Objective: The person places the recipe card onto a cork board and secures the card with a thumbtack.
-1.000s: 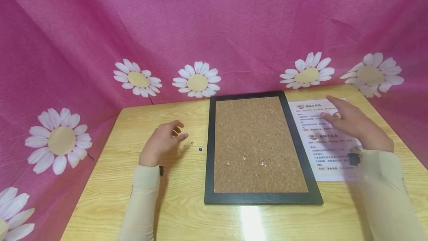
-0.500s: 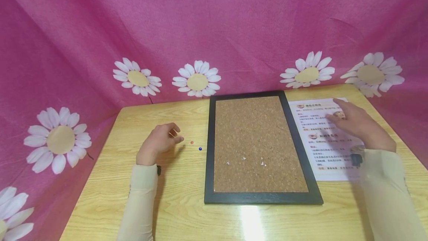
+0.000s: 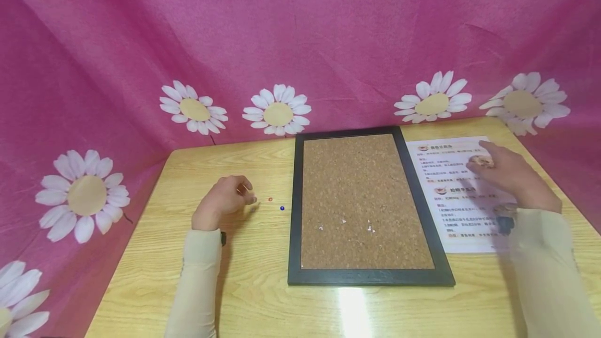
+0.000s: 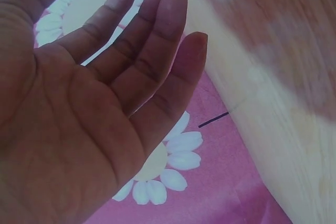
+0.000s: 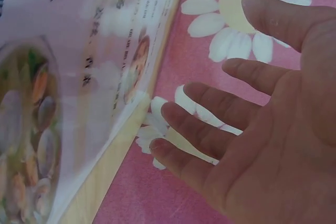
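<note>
My left hand hovers over the wooden table left of the corkboard. In the left wrist view the fingers of my left hand are relaxed and spread, with nothing in the palm. Close to its fingertips lies a tiny pale thing, too small to make out. A small red thing and a small round blue thing lie between that hand and the board. My right hand is above the printed sheet; in the right wrist view, the right hand has extended fingers and holds nothing.
Several small white bits are on the cork, inside a black frame. A pink cloth with daisies hangs behind and beside the wooden table. The sheet lies against the board's right side.
My left hand has drawn slightly left and down, away from the red and blue things. My right hand has shifted a little to the right over the sheet.
</note>
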The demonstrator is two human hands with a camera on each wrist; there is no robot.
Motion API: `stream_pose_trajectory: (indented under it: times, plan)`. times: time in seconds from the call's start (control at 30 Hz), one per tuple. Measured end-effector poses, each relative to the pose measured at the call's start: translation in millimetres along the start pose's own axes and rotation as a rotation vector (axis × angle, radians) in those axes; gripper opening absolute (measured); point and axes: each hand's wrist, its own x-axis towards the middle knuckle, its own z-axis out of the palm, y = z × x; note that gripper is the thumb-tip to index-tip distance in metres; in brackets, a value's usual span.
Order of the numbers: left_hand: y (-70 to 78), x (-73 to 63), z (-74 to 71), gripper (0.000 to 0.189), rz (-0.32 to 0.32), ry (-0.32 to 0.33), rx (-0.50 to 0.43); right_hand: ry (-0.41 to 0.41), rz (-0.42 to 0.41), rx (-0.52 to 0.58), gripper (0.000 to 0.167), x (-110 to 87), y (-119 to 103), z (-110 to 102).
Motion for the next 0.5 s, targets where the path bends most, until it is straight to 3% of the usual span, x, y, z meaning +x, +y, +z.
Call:
stream_pose_trajectory:
  times: [0.23,0.5]
  plan:
    - [-3.0,0.8,0.4,0.027,-0.011,-0.007,0.001,-0.016,0.043,0.005,0.106,-4.1,7,-1]
    - [-5.2,0.6,1.2,0.026,-0.056,-0.041,-0.033,0.029,0.072,-0.022,0.108,-3.1,16,4]
